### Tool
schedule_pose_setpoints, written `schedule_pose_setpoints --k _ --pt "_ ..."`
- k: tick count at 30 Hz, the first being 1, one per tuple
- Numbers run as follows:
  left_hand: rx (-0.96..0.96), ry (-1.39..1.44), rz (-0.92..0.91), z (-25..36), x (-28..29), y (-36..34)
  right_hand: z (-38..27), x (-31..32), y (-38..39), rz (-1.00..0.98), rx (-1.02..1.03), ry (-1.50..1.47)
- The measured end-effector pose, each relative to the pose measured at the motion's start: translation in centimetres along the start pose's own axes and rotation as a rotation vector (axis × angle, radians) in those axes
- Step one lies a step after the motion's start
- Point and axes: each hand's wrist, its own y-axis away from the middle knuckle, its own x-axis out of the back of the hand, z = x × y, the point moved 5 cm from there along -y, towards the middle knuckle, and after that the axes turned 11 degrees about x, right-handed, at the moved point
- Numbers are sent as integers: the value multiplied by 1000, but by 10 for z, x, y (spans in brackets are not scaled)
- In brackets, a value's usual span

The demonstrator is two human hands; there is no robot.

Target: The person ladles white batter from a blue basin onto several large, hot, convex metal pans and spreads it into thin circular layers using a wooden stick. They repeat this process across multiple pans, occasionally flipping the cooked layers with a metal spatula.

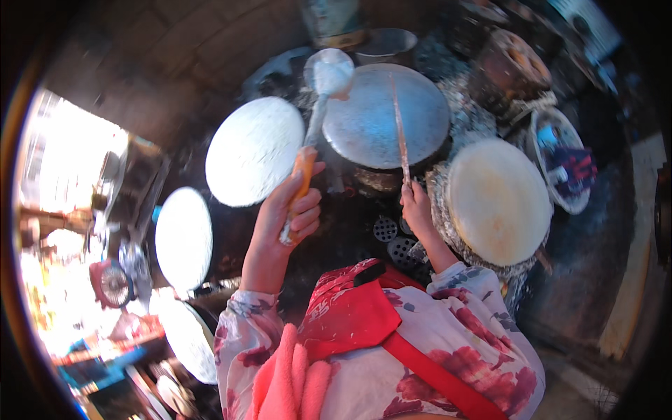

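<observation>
My left hand point(288, 208) is wrapped round the orange grip of a ladle point(330, 73). White batter coats its bowl and shaft, and the bowl is raised near the left edge of a round grey metal griddle point(364, 129). In my right hand point(418, 211), the fingers close on the near end of a long thin stick point(400, 126), which reaches across the griddle in the picture; whether it touches cannot be told. To the left lies a round plate with a white, batter-like surface point(255, 151). At the right, a pale disc with tan patches point(499, 203) sits on a crusted stove.
More white discs point(183, 239) stand at the left. Perforated briquettes point(401, 252) lie below my right hand. A basin point(542, 150) holding dark cloth is at the right, near a rusty cylinder point(514, 66). A pot point(386, 45) and a bucket point(334, 24) stand behind.
</observation>
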Motion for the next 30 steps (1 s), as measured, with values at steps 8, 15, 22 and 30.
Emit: schedule_pose_setpoints --k 8,15,22,30 --pt "224 -548 18 -16 -28 -155 52 36 16 326 -113 -40" --pt "-16 -1201 144 -22 24 -239 26 3 22 417 -214 207" --pt "-449 -1807 294 20 43 -272 -29 -29 -33 345 -357 484" --pt "-379 -1832 358 71 67 -266 -41 -49 -40 291 -374 555"
